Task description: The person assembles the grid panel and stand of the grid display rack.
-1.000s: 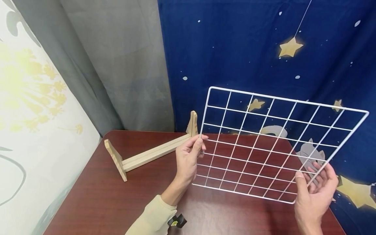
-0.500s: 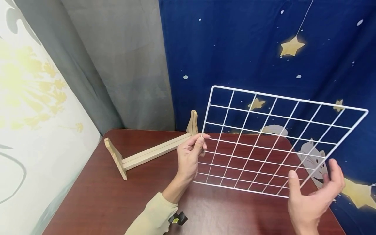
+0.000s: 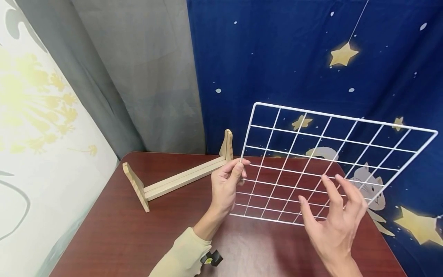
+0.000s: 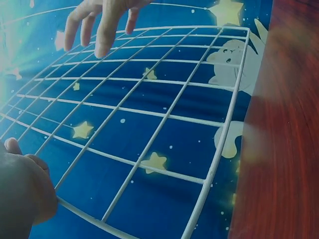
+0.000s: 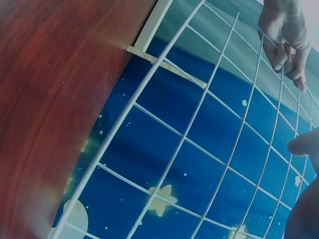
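A white wire grid panel [image 3: 331, 115] is held up at a slant over the table. My left hand [image 3: 225, 188] pinches its left edge between thumb and fingers. The right hand [image 3: 335, 223] is in front of the panel's lower right part, thumb and fingers spread apart and overlapping the wires. In the left wrist view that same right hand [image 4: 102, 22] reaches down from the top over the grid [image 4: 204, 184]. The right wrist view shows the left hand [image 5: 284, 37] at the panel's far edge. Behind and left of the panel stands a pale wooden stand [image 3: 183, 179], a grooved bar between two upright end pieces.
The dark red-brown table [image 3: 104, 238] carries the stand at its back left. A blue star-print curtain [image 3: 277, 57] and a grey curtain [image 3: 155, 77] hang right behind the table. A black wrist device [image 3: 215, 257] sits at the left sleeve.
The right hand has let go of the panel's right edge and moved left in front of the wires. The left hand keeps its hold; panel and left hand have shifted slightly right.
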{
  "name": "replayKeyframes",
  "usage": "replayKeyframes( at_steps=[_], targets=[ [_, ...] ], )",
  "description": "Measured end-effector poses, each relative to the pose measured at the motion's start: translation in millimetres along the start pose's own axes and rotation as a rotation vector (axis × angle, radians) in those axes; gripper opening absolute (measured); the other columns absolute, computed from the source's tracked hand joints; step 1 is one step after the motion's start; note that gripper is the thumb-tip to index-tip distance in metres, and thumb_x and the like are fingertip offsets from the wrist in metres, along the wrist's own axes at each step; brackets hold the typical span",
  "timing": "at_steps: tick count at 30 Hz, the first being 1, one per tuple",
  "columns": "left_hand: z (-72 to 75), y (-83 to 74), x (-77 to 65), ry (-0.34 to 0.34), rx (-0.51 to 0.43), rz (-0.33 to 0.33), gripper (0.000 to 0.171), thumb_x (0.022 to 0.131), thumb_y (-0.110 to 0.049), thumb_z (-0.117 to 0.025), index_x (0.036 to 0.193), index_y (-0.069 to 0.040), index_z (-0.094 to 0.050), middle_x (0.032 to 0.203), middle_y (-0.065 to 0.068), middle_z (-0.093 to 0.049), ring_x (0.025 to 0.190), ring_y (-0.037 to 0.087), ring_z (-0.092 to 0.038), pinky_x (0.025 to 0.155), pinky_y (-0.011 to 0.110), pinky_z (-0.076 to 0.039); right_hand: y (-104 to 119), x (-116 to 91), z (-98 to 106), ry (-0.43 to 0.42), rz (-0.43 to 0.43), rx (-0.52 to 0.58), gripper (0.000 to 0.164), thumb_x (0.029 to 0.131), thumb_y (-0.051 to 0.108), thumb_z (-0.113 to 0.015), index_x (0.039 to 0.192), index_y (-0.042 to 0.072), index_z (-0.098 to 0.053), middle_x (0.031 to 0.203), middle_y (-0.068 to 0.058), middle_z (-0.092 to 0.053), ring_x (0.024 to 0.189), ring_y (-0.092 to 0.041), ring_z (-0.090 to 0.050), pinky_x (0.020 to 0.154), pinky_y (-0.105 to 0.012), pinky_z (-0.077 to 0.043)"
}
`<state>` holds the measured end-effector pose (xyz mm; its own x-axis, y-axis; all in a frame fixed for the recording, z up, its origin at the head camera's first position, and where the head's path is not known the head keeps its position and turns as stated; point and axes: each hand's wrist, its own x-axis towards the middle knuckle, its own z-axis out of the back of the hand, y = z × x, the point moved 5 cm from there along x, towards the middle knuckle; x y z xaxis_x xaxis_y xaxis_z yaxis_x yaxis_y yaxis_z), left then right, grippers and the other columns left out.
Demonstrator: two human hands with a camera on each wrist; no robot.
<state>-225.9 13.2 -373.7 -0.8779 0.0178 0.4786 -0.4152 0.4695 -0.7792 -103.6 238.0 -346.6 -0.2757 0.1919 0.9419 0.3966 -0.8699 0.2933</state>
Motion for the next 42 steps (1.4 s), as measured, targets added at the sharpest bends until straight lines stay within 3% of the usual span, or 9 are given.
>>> replayKeyframes(
  at_steps=[6,11,21,29,32,34,38,42],
  targets=[
    [1.7,-1.1,-2.8,0.015,0.01,-0.016,0.031,0.106,-0.012,-0.064,0.109,0.019,-0.067,0.072,0.003,-0.06,0.061,0.006,-0.045,0.057,0.016,-0.039,-2.9,-2.3,-10.8,0.013,-0.008,-0.006,0.062,0.09,0.05,-0.075,0.133,0.007,-0.069,0.145,-0.022,-0.056,0.132,-0.053,-0.043,0.118,-0.053,-0.027],
    [1.0,-2.1,-4.2,0.007,0.008,-0.014,0.032,0.106,-0.012,-0.064,0.109,0.019,-0.068,0.071,0.008,-0.057,0.063,0.006,-0.047,0.058,0.017,-0.04,-2.8,-4.6,-14.0,0.031,-0.014,-0.044,0.06,0.091,0.054,-0.072,0.133,0.011,-0.071,0.148,-0.019,-0.055,0.135,-0.05,-0.044,0.117,-0.05,-0.028],
    [-0.4,-6.1,-5.8,0.033,0.003,-0.05,0.03,0.106,-0.01,-0.063,0.108,0.019,-0.067,0.073,-0.003,-0.06,0.062,0.006,-0.046,0.056,0.021,-0.037,2.5,-6.2,-19.6,0.035,0.027,-0.056,0.056,0.085,0.036,-0.077,0.134,0.01,-0.071,0.147,-0.02,-0.055,0.123,-0.051,-0.047,0.112,-0.037,-0.029],
    [-6.2,-5.7,-4.3,0.063,0.028,-0.078,0.03,0.106,-0.013,-0.063,0.107,0.016,-0.07,0.073,-0.003,-0.059,0.065,0.009,-0.05,0.058,0.018,-0.042,5.8,-5.3,-24.7,0.009,0.067,-0.025,0.045,0.091,0.032,-0.076,0.13,0.009,-0.071,0.144,-0.022,-0.058,0.128,-0.05,-0.052,0.118,-0.045,-0.039],
    [-7.2,-3.6,-4.1,0.066,0.045,-0.085,0.028,0.106,-0.011,-0.063,0.106,0.015,-0.07,0.071,0.001,-0.058,0.065,0.01,-0.051,0.058,0.018,-0.042,2.8,-6.1,-25.8,0.036,0.06,-0.033,0.044,0.09,0.027,-0.076,0.131,0.011,-0.072,0.144,-0.022,-0.058,0.128,-0.051,-0.052,0.119,-0.045,-0.04],
    [-7.1,-1.8,-4.0,0.066,0.05,-0.09,0.026,0.106,-0.01,-0.063,0.105,0.015,-0.07,0.069,0.008,-0.057,0.064,0.01,-0.05,0.057,0.018,-0.042,-1.0,-6.9,-27.2,0.073,0.053,-0.035,0.047,0.086,0.021,-0.078,0.131,0.011,-0.072,0.144,-0.023,-0.059,0.128,-0.052,-0.052,0.12,-0.041,-0.039],
    [-7.2,2.1,-3.4,0.073,0.056,-0.094,0.025,0.106,-0.009,-0.063,0.106,0.015,-0.071,0.07,0.021,-0.054,0.064,0.013,-0.05,0.056,0.02,-0.041,-10.0,-9.5,-31.2,0.126,0.028,-0.026,0.051,0.08,0.015,-0.08,0.131,0.011,-0.073,0.142,-0.024,-0.06,0.13,-0.051,-0.051,0.116,-0.022,-0.037],
    [-6.7,5.6,-3.1,0.071,0.059,-0.083,0.026,0.106,-0.01,-0.064,0.106,0.015,-0.071,0.071,0.021,-0.054,0.063,0.014,-0.049,0.056,0.02,-0.042,-17.3,-12.9,-35.4,0.13,-0.007,-0.012,0.042,0.092,0.03,-0.077,0.13,0.012,-0.075,0.138,-0.024,-0.063,0.132,-0.05,-0.051,0.11,-0.007,-0.037]
  ],
)
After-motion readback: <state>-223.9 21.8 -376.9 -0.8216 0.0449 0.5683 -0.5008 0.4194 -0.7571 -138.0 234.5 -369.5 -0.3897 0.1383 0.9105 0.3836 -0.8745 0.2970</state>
